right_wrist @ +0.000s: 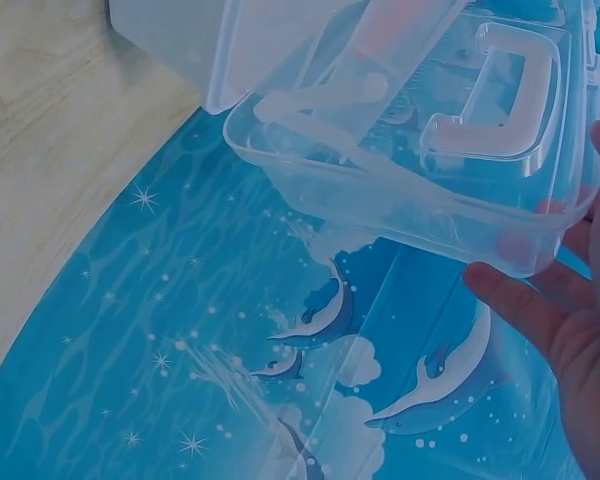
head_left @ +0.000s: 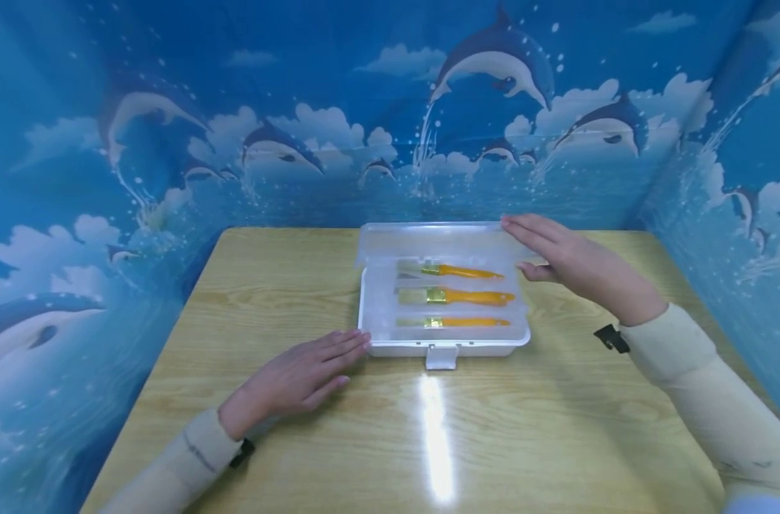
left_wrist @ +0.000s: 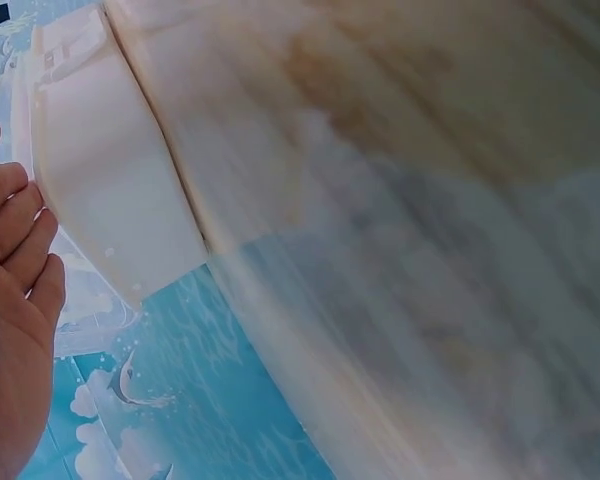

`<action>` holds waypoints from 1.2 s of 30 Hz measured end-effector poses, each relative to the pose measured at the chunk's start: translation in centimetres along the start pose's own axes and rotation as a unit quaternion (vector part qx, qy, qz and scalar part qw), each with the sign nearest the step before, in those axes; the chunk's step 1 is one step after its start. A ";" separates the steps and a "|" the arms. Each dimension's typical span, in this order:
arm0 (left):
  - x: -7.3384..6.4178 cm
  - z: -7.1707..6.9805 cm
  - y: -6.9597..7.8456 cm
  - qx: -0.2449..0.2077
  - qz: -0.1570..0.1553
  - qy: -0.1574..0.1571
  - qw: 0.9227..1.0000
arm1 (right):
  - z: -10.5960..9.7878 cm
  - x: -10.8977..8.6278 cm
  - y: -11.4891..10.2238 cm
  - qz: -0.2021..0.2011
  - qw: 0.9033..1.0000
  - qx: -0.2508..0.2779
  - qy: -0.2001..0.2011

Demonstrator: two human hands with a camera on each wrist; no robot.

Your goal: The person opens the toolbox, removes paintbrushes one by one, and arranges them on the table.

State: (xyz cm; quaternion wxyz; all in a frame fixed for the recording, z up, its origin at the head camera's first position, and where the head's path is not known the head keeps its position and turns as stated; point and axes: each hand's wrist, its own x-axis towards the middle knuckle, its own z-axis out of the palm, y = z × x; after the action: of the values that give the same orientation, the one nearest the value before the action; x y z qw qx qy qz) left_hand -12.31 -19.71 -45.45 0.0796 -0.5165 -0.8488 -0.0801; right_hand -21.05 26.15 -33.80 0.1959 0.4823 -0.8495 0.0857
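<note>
A translucent white plastic box [head_left: 476,350] sits on the table with its lid [head_left: 428,239] raised at the back. Inside lie three paintbrushes with orange handles: one at the back [head_left: 470,273], one in the middle [head_left: 483,297] and one in front [head_left: 473,322]. My left hand [head_left: 300,375] touches the box's front left corner with extended fingers. At the lid's right edge is my right hand [head_left: 576,264], fingers extended and fingertips at the far corner. The right wrist view shows the lid's carrying handle [right_wrist: 535,95], with some fingers seen through the clear plastic.
A white latch [head_left: 441,358] hangs down at the box's front. The wooden table [head_left: 287,285] ends just behind the box, against a blue dolphin-print curtain [head_left: 338,193]. Light glares on the tabletop in front of the box.
</note>
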 end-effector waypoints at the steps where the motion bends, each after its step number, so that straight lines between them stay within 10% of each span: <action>1: 0.0 0.0 0.0 -0.002 -0.002 -0.001 1.000 | 0.0 0.0 0.1 -0.001 1.000 -0.002 0.003; 36: 0.2 0.1 0.5 0.013 -0.019 0.005 1.000 | 0.7 0.7 3.0 0.001 0.997 0.047 0.057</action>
State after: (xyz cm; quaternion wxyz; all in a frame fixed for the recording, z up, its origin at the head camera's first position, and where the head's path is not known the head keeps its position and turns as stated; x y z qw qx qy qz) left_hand -11.96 -19.24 -45.45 0.0885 -0.4990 -0.8589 -0.0731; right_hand -24.09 26.90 -33.97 0.2205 0.4845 -0.8326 0.1534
